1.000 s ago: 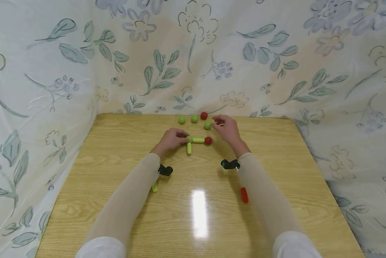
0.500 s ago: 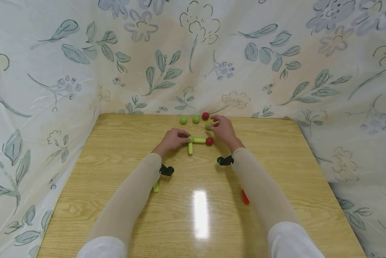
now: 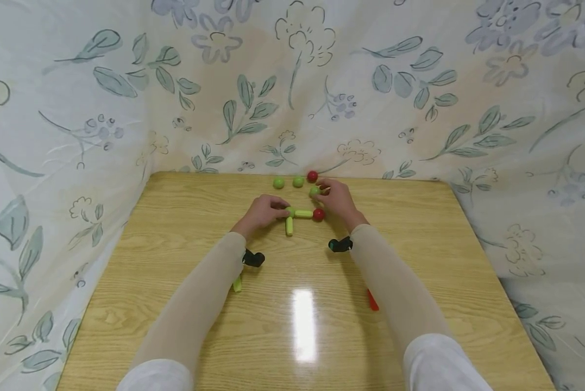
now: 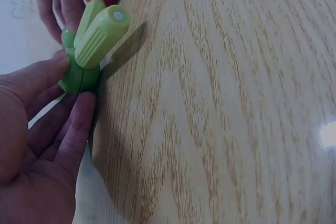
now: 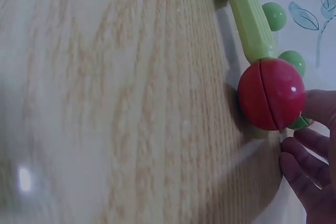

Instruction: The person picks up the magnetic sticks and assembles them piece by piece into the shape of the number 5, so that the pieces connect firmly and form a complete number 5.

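Observation:
My left hand (image 3: 263, 210) pinches a green ball (image 4: 81, 77) between thumb and fingers. Two light green rods join that ball: one rod (image 3: 303, 214) runs right to a red ball (image 5: 270, 93), the other rod (image 3: 289, 226) points toward me. In the left wrist view, the near rod's end shows a pale round spot. My right hand (image 3: 338, 198), just behind and right of the red ball, has thumb and fingers around a loose green ball (image 3: 314, 191) on the table. The right wrist view shows only part of that ball, behind the red one.
Along the table's back edge lie two more green balls (image 3: 278, 183) (image 3: 298, 181) and a red ball (image 3: 312, 176). A light green rod (image 3: 237, 285) shows beside my left forearm, a red rod (image 3: 373, 300) beside my right. Floral cloth (image 3: 292, 108) rises behind the wooden table (image 3: 175, 228).
My right hand has moved slightly left and closed its thumb and fingers around the loose green ball. The left hand keeps its hold on the joined piece, with little movement.

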A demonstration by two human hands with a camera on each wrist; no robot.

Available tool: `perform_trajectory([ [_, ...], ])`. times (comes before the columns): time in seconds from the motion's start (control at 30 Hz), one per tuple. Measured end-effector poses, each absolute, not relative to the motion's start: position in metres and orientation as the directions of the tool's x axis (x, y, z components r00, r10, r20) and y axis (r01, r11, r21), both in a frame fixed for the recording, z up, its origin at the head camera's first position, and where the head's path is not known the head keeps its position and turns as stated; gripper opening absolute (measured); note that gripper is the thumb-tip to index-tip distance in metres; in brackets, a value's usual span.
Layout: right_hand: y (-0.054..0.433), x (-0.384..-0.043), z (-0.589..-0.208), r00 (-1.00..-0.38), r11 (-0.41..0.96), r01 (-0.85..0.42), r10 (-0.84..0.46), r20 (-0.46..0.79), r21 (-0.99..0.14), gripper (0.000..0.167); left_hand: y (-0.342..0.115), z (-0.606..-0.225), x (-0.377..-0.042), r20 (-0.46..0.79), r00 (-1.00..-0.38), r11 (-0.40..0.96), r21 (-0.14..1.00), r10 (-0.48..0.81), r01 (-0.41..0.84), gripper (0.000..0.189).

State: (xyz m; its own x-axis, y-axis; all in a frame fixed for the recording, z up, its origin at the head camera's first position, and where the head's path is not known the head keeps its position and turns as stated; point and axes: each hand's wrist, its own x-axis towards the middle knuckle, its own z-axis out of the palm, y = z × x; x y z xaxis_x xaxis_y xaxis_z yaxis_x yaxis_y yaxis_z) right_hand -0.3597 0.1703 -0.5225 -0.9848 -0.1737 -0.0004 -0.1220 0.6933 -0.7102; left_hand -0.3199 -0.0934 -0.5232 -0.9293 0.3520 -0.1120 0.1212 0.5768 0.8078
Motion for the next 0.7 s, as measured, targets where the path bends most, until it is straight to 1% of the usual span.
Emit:
perform_trajectory([
  [0.17,0.169,-0.359,-0.524,-0.984,0.698,-0.139,-0.179,0.017,-0.703,0.033,-0.094,-0.525,-0.321,-0.110,-0.929,0.578,0.806,0.353,0.124,0.028],
  [0.37,0.170,-0.358,-0.529,-0.987,0.686,-0.133,-0.154,0.036,-0.716,0.030,-0.094,-0.529,-0.323,-0.120,-0.930,0.577,0.809,0.348,0.111,0.028],
  [0.5,0.172,-0.356,-0.531,-0.990,0.672,-0.122,-0.133,0.043,-0.731,0.032,-0.095,-0.530,-0.325,-0.119,-0.929,0.572,0.812,0.350,0.112,0.028],
  [0.7,0.175,-0.349,-0.533,-0.989,0.655,-0.136,-0.137,0.060,-0.743,0.036,-0.095,-0.530,-0.326,-0.116,-0.928,0.570,0.814,0.354,0.116,0.028],
])
